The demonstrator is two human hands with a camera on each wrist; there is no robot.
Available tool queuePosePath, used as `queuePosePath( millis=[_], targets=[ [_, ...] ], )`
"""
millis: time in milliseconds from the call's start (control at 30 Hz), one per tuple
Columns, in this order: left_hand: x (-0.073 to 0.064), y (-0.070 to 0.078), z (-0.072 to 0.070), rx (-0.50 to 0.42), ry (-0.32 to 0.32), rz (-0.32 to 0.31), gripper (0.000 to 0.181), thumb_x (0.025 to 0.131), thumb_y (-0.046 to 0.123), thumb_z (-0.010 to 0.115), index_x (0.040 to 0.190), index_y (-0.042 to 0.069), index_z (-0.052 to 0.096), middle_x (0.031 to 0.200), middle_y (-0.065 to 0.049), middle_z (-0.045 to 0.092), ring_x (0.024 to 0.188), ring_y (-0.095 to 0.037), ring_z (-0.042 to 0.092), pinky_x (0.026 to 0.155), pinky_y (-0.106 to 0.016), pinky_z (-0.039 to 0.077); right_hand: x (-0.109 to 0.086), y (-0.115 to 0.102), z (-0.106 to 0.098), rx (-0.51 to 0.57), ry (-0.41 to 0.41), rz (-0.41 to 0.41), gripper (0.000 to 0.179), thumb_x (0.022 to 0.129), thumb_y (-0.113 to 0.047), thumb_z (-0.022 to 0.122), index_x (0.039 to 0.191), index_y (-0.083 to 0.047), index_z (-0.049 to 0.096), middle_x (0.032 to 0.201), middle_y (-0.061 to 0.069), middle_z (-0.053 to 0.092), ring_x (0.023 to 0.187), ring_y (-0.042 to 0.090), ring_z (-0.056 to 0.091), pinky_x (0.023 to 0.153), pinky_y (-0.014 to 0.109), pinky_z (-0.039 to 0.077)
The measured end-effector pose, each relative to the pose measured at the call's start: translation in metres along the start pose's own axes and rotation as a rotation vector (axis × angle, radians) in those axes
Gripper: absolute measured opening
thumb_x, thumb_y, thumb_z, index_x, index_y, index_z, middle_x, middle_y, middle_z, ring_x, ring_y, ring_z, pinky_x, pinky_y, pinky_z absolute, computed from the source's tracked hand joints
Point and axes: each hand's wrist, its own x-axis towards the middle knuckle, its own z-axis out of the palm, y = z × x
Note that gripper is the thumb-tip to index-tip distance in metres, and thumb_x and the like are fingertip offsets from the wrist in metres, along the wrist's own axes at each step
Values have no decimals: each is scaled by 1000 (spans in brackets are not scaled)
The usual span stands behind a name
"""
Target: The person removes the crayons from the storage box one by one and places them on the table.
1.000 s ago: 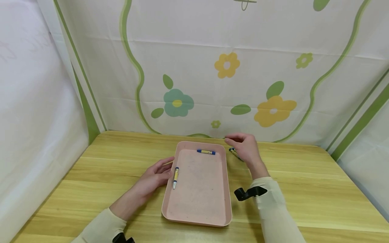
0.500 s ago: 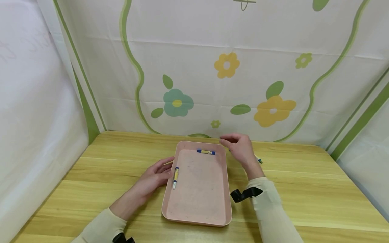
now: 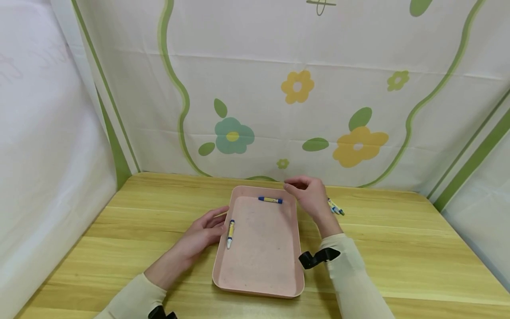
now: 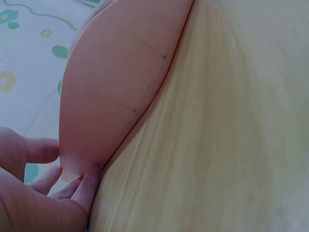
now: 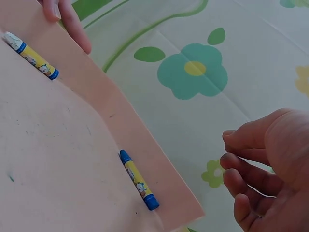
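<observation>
A shallow pink tray (image 3: 259,292) lies on the wooden table. Inside, a blue crayon (image 3: 270,200) lies by the far wall and a white crayon (image 3: 230,234) along the left wall; both wear yellow wrappers. My left hand (image 3: 201,235) touches the tray's left wall from outside, its fingers fairly straight. Over the far right corner hovers my right hand (image 3: 311,199). In the right wrist view, the right hand (image 5: 270,169) has loosely curled fingers with nothing visible between them. Several crayons (image 3: 336,207) lie on the table to the right of that hand, which partly hides them.
A white cloth with printed flowers (image 3: 297,86) hangs behind the table (image 3: 398,248). More cloth closes off the left and right sides. A black wrist strap (image 3: 318,258) sits on the right sleeve, close to the tray's right rim.
My right hand has moved left toward the tray's far right corner, uncovering the ends of crayons on its right side. The left hand, tray and the two crayons inside have stayed put.
</observation>
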Motion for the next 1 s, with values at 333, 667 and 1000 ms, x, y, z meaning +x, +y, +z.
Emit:
queuePosePath(
  millis=[333,667,1000],
  targets=[
    [0,0,-1,-2,-2,5,62,107,10,58,165,11,36,171,-21,36,156,-38,40,112,-36,50,-3,-2,14,-24,-21,-28,24,100,-22,75,120,-10,80,118,12,76,104,26,69,81,26,56],
    [0,-1,-1,8,-1,5,62,107,12,59,165,12,36,171,-21,36,157,-38,39,116,-41,48,-2,-3,32,-66,-41,-20,24,99,-21,76,120,-10,80,114,9,76,102,24,68,81,27,56],
    [1,0,-1,8,-5,6,62,107,12,59,165,12,36,171,-21,36,157,-38,39,117,-41,48,-5,-10,45,-56,-70,-25,23,98,-21,78,117,-10,81,111,8,77,100,22,70,89,37,59]
  ],
)
